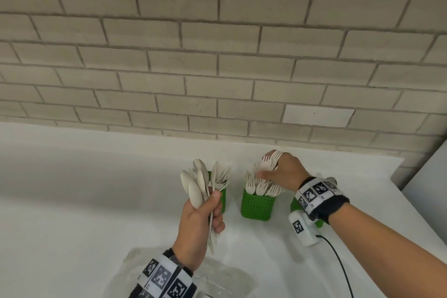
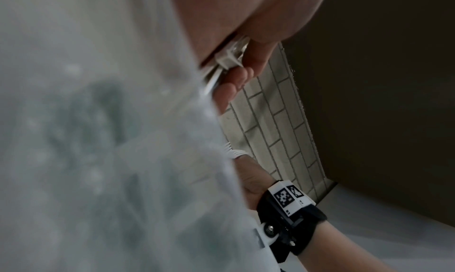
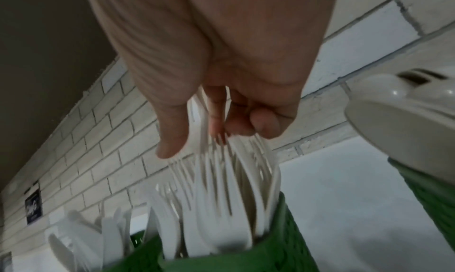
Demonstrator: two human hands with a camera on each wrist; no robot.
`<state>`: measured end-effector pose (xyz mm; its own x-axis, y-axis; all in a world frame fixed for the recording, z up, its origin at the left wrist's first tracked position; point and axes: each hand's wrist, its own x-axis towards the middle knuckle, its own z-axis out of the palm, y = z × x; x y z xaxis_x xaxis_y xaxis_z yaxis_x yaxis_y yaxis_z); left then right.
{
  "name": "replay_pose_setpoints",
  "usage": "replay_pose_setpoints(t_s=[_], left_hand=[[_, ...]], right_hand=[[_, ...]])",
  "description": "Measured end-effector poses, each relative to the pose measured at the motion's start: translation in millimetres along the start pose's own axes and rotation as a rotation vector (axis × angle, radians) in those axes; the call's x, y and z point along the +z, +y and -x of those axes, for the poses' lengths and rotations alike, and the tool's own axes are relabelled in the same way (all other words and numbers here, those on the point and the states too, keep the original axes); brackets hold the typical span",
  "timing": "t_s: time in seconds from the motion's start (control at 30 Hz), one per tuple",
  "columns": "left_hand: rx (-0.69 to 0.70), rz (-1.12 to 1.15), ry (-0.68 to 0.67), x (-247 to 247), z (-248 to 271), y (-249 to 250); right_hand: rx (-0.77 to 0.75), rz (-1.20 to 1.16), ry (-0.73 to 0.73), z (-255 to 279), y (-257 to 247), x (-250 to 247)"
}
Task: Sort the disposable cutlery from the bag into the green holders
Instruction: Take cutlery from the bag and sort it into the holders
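My left hand (image 1: 210, 210) grips a mixed bundle of pale disposable cutlery (image 1: 196, 186) by the handles, spoon bowls upward, in front of the left green holder (image 1: 224, 201). Those handles (image 2: 227, 61) show between its fingers in the left wrist view. My right hand (image 1: 272, 172) holds a few forks (image 1: 270, 159) by their heads just over the middle green holder (image 1: 256, 207), which is packed with forks (image 1: 262, 189). In the right wrist view its fingers (image 3: 219, 120) curl round fork tines (image 3: 221, 171) above that holder (image 3: 275, 256). A third green holder (image 1: 295, 204) is mostly hidden by my right wrist.
A clear plastic bag (image 1: 217, 278) lies on the white counter (image 1: 72, 201) below my left wrist and blurs the left wrist view (image 2: 98, 140). A brick wall (image 1: 217, 55) stands close behind the holders. A black cable (image 1: 338, 261) trails from my right wrist unit.
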<state>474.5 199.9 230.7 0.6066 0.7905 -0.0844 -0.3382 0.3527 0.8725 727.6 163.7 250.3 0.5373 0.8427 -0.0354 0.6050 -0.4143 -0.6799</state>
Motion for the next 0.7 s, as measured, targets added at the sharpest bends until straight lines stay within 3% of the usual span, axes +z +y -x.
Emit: replay_pose_setpoints(t_s=[0.17,0.33,0.47,0.57,0.7], left_hand=[[-0.009,-0.001,-0.006,-3.6,-1.7,-2.4],[-0.008,0.003,0.0,1.0,-3.1,-3.2],[-0.022,-0.004,0.001,1.8,-2.4,-4.3],[-0.019,0.007,0.006,-0.5,-1.1,-3.3],[-0.021,-0.012,0.035,-8.3,-1.2,-4.0]], right_hand=[[-0.08,-0.301,0.237,2.8,0.6,-17.4],[-0.197,-0.091,0.266,18.1,-11.2,-8.1],[-0.149,0.153,0.13,22.0,-1.9,19.1],[-0.127,0.205,0.121,23.7,4.0,31.6],[-0.281,0.269,0.167,24.0,7.1,25.7]])
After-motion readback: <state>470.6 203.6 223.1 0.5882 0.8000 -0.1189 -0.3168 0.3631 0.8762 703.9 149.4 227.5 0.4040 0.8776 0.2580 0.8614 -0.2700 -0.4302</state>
